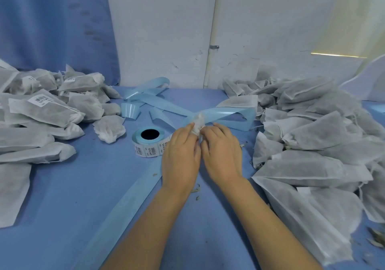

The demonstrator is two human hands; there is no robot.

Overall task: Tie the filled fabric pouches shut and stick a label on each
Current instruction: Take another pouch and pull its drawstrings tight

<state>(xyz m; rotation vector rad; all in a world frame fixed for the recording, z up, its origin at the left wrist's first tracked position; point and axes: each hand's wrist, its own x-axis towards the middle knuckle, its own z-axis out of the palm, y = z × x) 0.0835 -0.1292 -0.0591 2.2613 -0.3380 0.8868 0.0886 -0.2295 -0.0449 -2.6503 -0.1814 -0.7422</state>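
Tying in hand: left hand and right hand, just right of the label roll, each pinch the gathered neck of one pouch; whether a knot is made cannot be told.
Left of roll: finished pile, necks tied, some labels visible; too many to count.
Right of roll: waiting pile, necks open, no labels seen; too many to count.
Beyond roll: liner strip, spent and tangled.
Count: two hands, one roll, one held pouch, two piles.
Progress: judged roughly midway, with the held pouch unlabelled.

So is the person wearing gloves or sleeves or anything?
No gloves. The left hand and right hand are bare, and the bareness runs all the way to the picture's bottom edge, with no sleeve showing. No watch, ring or bracelet shows either.
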